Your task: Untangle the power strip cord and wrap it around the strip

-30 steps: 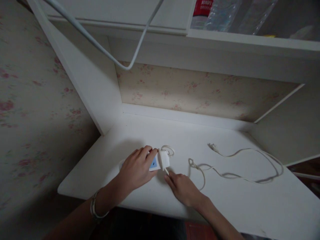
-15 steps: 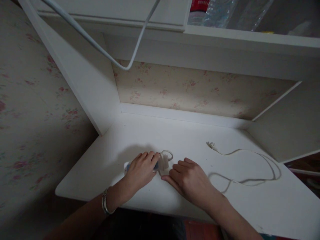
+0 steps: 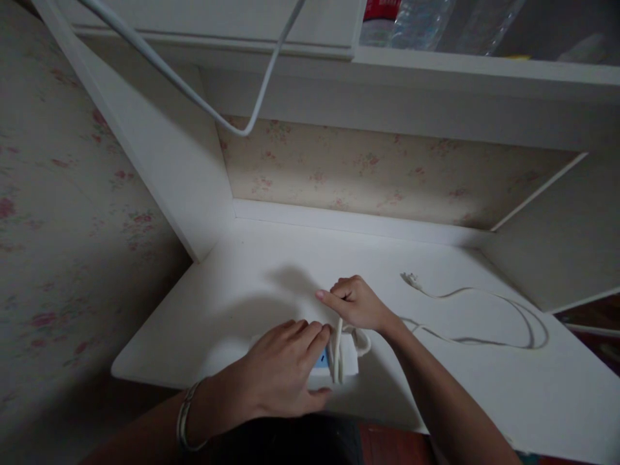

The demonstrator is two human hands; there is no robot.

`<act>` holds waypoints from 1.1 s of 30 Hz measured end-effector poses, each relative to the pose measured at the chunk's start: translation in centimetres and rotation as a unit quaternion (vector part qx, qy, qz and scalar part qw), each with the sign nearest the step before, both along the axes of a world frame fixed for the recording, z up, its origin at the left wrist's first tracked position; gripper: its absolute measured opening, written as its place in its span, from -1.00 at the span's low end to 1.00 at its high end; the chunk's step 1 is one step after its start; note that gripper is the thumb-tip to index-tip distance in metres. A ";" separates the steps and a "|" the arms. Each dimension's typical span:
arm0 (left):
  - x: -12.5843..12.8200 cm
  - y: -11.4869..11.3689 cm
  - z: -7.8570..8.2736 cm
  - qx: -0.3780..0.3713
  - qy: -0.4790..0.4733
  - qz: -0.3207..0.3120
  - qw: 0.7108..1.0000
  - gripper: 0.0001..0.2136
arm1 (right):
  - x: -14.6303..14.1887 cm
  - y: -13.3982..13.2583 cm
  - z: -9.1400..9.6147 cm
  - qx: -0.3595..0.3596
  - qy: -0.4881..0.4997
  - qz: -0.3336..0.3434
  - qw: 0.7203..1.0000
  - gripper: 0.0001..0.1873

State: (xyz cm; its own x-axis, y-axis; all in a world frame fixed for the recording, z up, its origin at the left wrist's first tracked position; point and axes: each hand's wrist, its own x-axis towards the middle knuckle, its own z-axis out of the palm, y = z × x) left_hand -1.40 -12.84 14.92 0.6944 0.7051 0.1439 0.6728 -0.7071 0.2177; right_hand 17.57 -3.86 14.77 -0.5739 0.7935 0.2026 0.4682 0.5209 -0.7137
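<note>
White power strip (image 3: 351, 361) at counter's (image 3: 194, 336) front, resting or lifted unclear. Left hand (image 3: 287, 369) clasps it from above; right hand (image 3: 357, 305) grips cord (image 3: 338, 355) beyond it. Loops around strip's right end: winding, seemingly. Next turn likely calls for steady strip, taut cord. Plug (image 3: 411, 280) lies apart, right.

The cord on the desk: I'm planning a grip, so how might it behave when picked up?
The cord is probably floppy, lying in loose curves on the desk. It likely bends readily, given its turns around the power strip. Its plug may dangle, lying loose.
</note>
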 end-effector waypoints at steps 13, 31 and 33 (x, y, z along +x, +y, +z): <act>0.1 0.2 0.5 0.044 -0.045 -0.021 0.998 -0.41 | 0.2 0.3 -2.1 -0.173 0.139 -0.104 0.970 -0.35; 0.0 -0.2 1.0 0.049 -0.066 -0.051 0.995 -0.43 | -1.8 -0.3 -2.4 -0.240 0.229 -0.113 0.937 -0.32; 0.0 -0.2 1.0 0.048 -0.078 -0.045 0.995 -0.42 | -2.1 -0.4 -2.6 -0.266 0.233 -0.121 0.927 -0.32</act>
State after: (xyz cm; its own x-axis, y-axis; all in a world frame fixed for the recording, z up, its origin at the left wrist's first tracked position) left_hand -1.40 -13.09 15.97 0.7179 0.6190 0.3186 0.5692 -0.7854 0.2432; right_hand 15.51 -4.28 12.13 -0.3149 0.9463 -0.0737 0.1008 -0.0439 -0.9939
